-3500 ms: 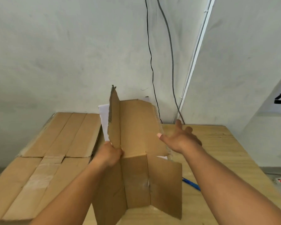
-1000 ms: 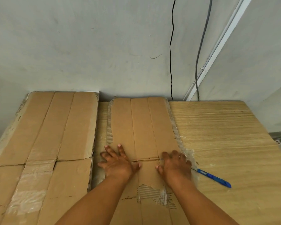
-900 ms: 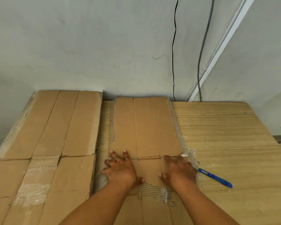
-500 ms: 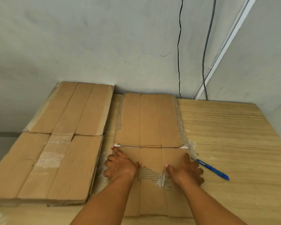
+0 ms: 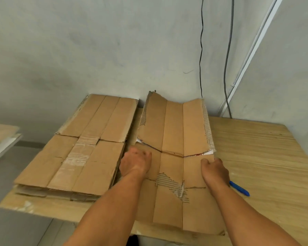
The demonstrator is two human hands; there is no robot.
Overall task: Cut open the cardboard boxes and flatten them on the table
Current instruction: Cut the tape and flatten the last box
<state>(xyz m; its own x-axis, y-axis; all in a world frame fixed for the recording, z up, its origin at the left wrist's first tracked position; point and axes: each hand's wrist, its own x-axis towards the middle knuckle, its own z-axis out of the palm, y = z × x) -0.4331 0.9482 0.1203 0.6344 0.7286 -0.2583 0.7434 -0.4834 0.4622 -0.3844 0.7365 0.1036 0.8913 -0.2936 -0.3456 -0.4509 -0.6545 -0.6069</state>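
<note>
- Flattening step in hand, by the look of it: cut-open box spread lengthwise on the table, near half flat, far half lifting from the cross crease, with outer panels tilted up near the wall
- Left hand on the left panel just below that crease, knuckles up, fingers curled and blurred; impossible to tell whether gripping the edge or only pressing down
- Right hand at the right edge of the near half, thumb on top, fingers curled round the edge, gripping the cardboard
- Blue cutter on the table just beside the right wrist, untouched; cutting apparently done for this box
- Stack of flattened boxes just to the left, close alongside the worked sheet
- Next, probably: settling the raised far half, with palms run along both long creases from the middle toward the wall
- Calls for downward pressure from open palms rather than an edge grip
- Torn patch near the middle likely weak, so best spared any hard pull
</note>
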